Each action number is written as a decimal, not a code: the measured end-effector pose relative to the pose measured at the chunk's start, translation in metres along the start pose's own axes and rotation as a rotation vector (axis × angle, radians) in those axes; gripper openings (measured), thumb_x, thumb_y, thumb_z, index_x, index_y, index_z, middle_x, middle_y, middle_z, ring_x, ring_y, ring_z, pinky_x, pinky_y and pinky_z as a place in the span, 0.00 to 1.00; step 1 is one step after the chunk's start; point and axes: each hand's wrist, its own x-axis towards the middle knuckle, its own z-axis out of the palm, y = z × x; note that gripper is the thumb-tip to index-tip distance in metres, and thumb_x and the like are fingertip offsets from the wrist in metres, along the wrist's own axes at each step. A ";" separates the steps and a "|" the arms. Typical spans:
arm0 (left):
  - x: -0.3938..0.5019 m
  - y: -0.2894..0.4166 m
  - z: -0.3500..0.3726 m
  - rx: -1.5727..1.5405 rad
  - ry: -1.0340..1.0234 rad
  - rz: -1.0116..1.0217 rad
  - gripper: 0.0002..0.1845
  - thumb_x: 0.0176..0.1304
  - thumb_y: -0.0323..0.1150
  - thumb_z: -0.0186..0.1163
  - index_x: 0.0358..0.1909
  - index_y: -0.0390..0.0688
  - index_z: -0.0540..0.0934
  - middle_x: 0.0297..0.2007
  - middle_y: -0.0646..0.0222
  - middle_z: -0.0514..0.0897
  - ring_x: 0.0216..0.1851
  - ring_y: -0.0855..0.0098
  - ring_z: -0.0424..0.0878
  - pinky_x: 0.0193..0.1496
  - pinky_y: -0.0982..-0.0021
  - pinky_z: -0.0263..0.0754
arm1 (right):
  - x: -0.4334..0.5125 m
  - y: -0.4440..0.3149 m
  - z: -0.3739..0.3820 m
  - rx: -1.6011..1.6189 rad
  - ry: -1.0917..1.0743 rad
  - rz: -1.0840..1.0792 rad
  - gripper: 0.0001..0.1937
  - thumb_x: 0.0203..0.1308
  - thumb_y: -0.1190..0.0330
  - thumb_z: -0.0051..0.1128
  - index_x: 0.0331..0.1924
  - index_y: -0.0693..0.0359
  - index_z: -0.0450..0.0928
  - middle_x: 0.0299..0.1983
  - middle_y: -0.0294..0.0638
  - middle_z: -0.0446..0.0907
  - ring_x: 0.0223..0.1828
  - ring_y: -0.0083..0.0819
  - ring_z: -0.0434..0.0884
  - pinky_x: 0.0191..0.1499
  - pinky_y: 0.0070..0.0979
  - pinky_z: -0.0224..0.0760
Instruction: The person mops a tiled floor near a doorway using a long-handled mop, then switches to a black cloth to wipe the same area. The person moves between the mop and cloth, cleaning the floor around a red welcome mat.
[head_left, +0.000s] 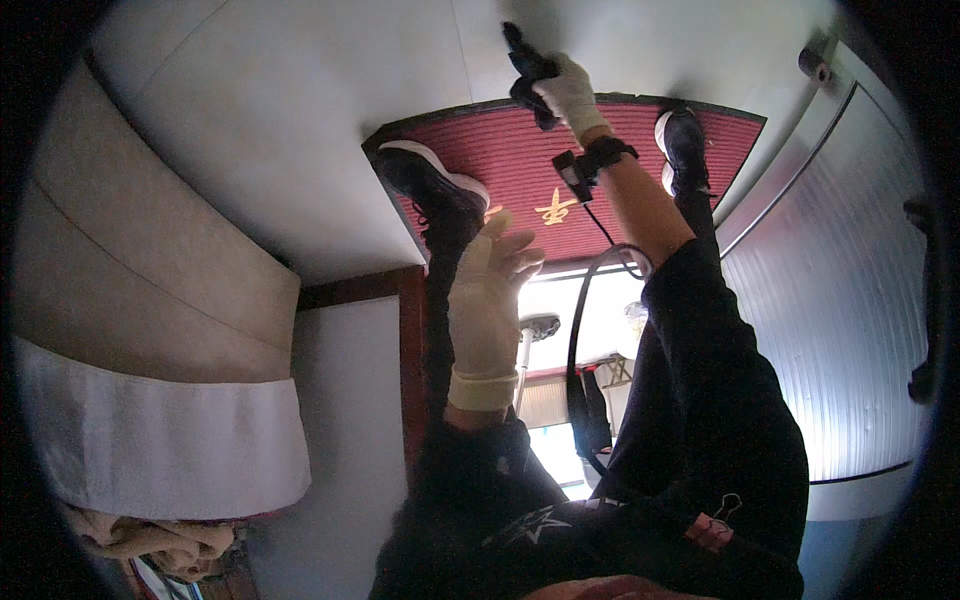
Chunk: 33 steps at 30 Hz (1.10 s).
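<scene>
In the head view my right hand (574, 94), in a whitish work glove, grips a black handheld object (531, 75) at the top centre; its exact kind cannot be told. A black strap with a small device (589, 169) is round that wrist, and a black cable (579, 315) hangs from there in a loop. Held over my thigh near the middle, my left hand (491, 300) wears a similar glove, its fingers slightly curled and apart, with nothing in them. Under both arms lies a red ribbed doormat (517, 165) with a dark border and yellow characters.
My black sneakers, one at the left (431, 169) and one at the right (682, 150), stand on the mat. A ribbed translucent panel (825, 300) rises at the right, near a small dark cylinder (814, 66). At the left are a dark wooden frame (414, 360) and a white cloth (172, 442).
</scene>
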 end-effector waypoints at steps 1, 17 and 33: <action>0.000 -0.001 0.000 -0.016 -0.022 0.001 0.20 0.73 0.39 0.42 0.56 0.36 0.72 0.46 0.54 0.82 0.44 0.63 0.81 0.52 0.66 0.76 | 0.006 0.012 -0.013 0.176 -0.084 0.006 0.17 0.51 0.71 0.57 0.47 0.60 0.77 0.38 0.46 0.83 0.39 0.37 0.81 0.46 0.29 0.75; 0.000 0.003 0.006 0.007 0.010 0.001 0.21 0.73 0.41 0.44 0.56 0.35 0.72 0.43 0.57 0.82 0.42 0.66 0.81 0.51 0.66 0.75 | -0.007 0.017 -0.067 -0.492 0.658 0.234 0.19 0.57 0.62 0.58 0.54 0.49 0.74 0.43 0.48 0.77 0.49 0.49 0.76 0.48 0.44 0.74; 0.002 0.030 -0.030 -0.194 -0.024 -0.016 0.21 0.74 0.38 0.40 0.56 0.34 0.72 0.47 0.51 0.82 0.46 0.58 0.83 0.54 0.62 0.77 | -0.041 -0.070 0.047 -0.277 0.377 0.082 0.43 0.35 0.66 0.72 0.59 0.68 0.59 0.48 0.60 0.72 0.50 0.55 0.74 0.54 0.40 0.72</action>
